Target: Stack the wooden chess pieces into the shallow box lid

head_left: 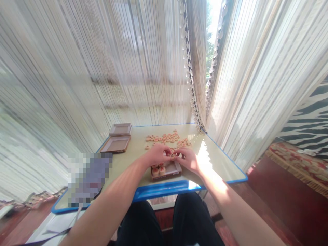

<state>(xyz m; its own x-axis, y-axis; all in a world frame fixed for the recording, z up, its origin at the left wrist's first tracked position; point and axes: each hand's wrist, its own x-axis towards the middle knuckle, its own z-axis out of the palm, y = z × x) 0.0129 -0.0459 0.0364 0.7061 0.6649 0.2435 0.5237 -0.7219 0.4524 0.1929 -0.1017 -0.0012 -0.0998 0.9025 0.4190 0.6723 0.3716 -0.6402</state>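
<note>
My left hand (156, 154) and my right hand (188, 159) meet over a small brown box (171, 171) near the front edge of a pale table with a blue rim (164, 190). Both hands have fingers curled, pinching round wooden game pieces (172, 155) between them above the box. A few of the same discs (158, 169) lie in the box's left end. Several loose round pieces (167, 138) with red markings are scattered on the table beyond my hands.
Two more brown boxes or lids (118, 137) lie at the table's far left. A blurred-out patch (88, 178) covers the near left corner. Sheer striped curtains (102, 68) hang close behind the table. A patterned rug (297, 160) lies on the right.
</note>
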